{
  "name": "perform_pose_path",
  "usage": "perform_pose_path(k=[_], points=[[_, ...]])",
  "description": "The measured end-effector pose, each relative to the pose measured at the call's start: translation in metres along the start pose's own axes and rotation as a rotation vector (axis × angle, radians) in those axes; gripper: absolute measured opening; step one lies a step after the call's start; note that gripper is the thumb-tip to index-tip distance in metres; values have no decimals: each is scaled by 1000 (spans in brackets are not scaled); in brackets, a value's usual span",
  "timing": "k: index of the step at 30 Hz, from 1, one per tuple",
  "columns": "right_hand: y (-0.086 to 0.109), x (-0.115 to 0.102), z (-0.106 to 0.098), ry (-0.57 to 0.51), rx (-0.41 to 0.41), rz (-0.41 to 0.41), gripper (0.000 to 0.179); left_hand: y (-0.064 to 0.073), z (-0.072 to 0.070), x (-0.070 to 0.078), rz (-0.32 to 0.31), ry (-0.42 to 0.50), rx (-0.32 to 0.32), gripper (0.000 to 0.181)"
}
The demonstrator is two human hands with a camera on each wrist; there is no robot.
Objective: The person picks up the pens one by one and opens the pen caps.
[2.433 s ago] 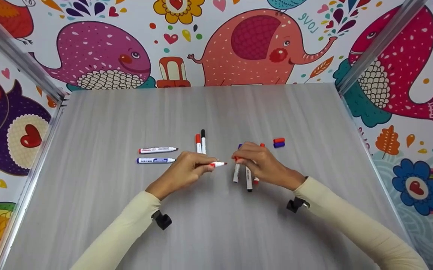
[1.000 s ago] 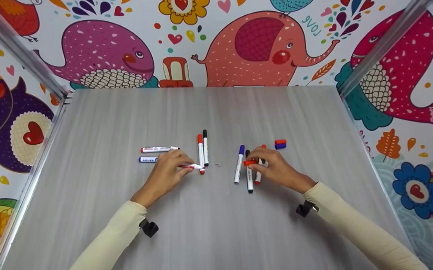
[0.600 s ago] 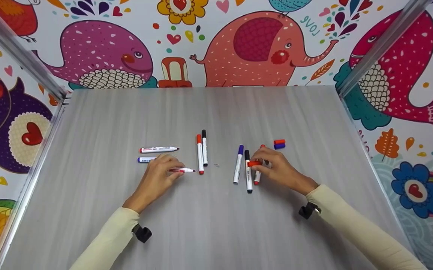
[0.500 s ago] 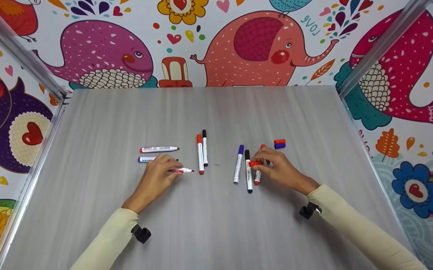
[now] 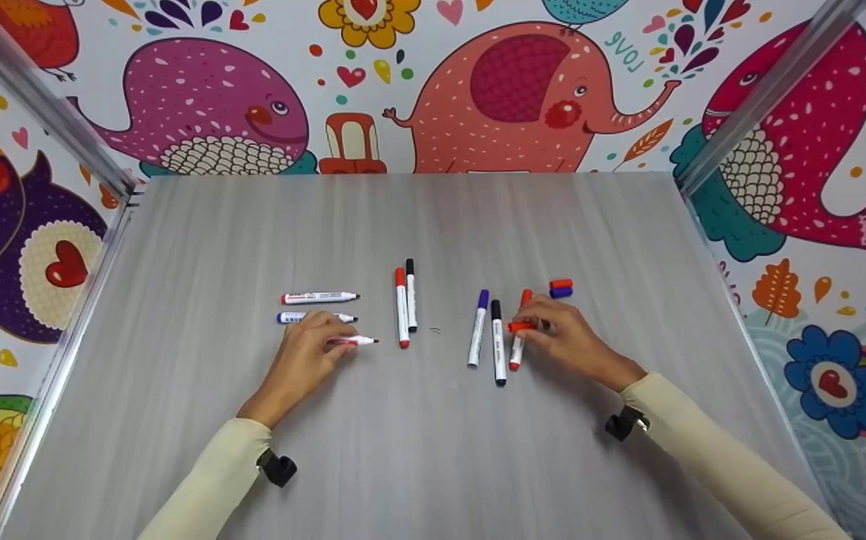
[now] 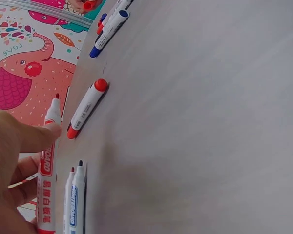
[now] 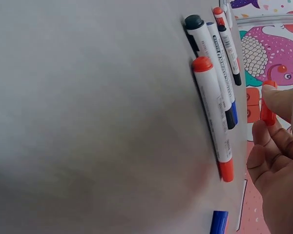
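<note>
In the head view my left hand (image 5: 296, 361) holds an uncapped red whiteboard marker (image 5: 361, 340), its tip toward the right. Close behind it, an uncapped blue marker (image 5: 316, 318) and another uncapped red marker (image 5: 320, 298) lie side by side. The left wrist view shows my thumb across the held marker's printed barrel (image 6: 47, 185). My right hand (image 5: 571, 339) pinches a red cap (image 5: 520, 327) between thumb and fingertips, over a capped red marker (image 5: 516, 354) that it partly hides. Just left of that lie a capped black marker (image 5: 498, 349) and a capped blue marker (image 5: 477, 334).
Mid-table, a capped red marker (image 5: 402, 311) and a capped black marker (image 5: 412, 300) lie together, with a small dark mark (image 5: 435, 330) on the tabletop to their right. Behind my right hand, a loose red cap (image 5: 561, 284) touches a blue cap (image 5: 561, 292). Printed walls border the table (image 5: 403, 465).
From nearly meeting mid-table, my hands have drawn apart. The left has carried the uncapped marker left, past the middle pair, to near the uncapped markers; the right has shifted slightly right with the cap.
</note>
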State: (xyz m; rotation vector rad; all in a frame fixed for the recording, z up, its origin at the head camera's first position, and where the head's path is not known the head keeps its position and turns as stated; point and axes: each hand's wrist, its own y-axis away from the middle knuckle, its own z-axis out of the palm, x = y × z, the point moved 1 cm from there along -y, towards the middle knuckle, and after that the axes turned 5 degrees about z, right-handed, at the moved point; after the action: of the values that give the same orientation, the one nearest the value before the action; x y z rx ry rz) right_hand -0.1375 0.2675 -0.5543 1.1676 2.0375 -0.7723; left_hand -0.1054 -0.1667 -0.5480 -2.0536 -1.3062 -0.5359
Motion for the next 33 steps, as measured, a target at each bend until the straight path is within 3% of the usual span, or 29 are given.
perform_pose_path(k=[12,21,33], points=[[11,20,-5,-39,32,19,26,6,2,-14,27,-18,17,16],[16,30,-11,-27,42,77,26,8,4,-22,57,-34,53,16],[21,40,-15,-13,51,105,23,10,3,-28,39,-64,47,15]])
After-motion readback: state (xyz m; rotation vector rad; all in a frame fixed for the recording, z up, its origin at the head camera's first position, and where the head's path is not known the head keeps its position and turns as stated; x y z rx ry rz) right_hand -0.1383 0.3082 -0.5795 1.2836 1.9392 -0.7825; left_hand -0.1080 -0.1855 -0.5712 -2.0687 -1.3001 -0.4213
